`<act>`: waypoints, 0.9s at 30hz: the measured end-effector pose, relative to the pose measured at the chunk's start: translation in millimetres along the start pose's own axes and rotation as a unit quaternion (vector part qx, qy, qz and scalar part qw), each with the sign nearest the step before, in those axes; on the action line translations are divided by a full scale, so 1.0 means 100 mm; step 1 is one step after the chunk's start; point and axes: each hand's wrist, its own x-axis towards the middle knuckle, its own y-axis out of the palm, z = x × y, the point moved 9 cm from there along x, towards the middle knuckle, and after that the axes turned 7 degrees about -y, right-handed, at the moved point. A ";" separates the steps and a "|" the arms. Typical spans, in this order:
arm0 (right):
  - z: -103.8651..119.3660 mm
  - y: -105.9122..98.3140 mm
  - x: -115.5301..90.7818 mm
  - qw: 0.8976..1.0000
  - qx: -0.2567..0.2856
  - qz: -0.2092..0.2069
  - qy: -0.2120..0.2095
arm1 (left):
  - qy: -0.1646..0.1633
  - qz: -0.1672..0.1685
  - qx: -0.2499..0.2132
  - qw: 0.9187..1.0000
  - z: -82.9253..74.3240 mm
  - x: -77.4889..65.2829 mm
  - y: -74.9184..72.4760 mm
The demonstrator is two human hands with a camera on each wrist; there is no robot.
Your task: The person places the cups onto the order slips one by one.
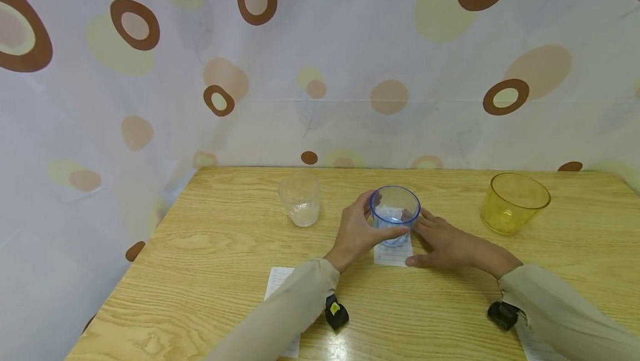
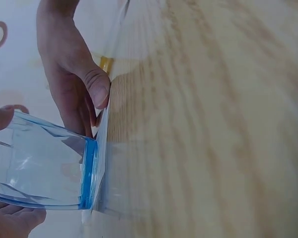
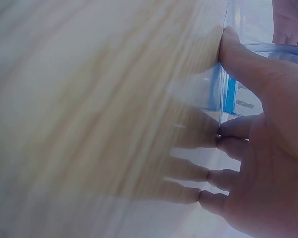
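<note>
A clear blue cup [image 1: 395, 212] stands upright on a white paper slip [image 1: 393, 254] in the middle of the wooden table [image 1: 210, 250]. My left hand [image 1: 357, 231] grips the cup from the left, thumb and fingers curled round its wall. In the left wrist view the cup [image 2: 39, 166] fills the lower left, with my left fingers [image 2: 15, 218] under it. My right hand [image 1: 442, 240] lies flat just right of the cup, straight fingers pressing on the slip. The right wrist view shows that hand [image 3: 268, 148] beside the cup's blue base [image 3: 231, 94].
A colourless tumbler [image 1: 300, 200] stands to the left of the blue cup and a yellow cup [image 1: 514, 202] at the far right. Another paper slip [image 1: 277, 281] lies under my left sleeve. A curtain with brown rings [image 1: 320, 61] hangs behind the table.
</note>
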 end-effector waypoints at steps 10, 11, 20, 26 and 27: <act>0.00 0.01 0.00 1.000 0.006 0.002 -0.001 | -0.012 -0.024 0.032 0.999 -0.02 -0.02 0.01; 0.00 0.01 0.00 1.000 0.004 0.000 -0.003 | -0.014 -0.026 0.034 0.999 -0.03 -0.02 0.01; 0.00 0.00 0.00 1.000 0.000 -0.004 -0.011 | -0.028 -0.041 0.042 0.998 -0.03 -0.04 0.02; 0.00 0.00 0.00 1.000 0.003 -0.001 -0.007 | -0.033 -0.042 0.040 0.998 -0.01 -0.06 0.03; 0.01 0.00 0.00 1.000 0.002 -0.002 -0.009 | -0.032 -0.042 0.039 0.998 -0.01 -0.06 0.03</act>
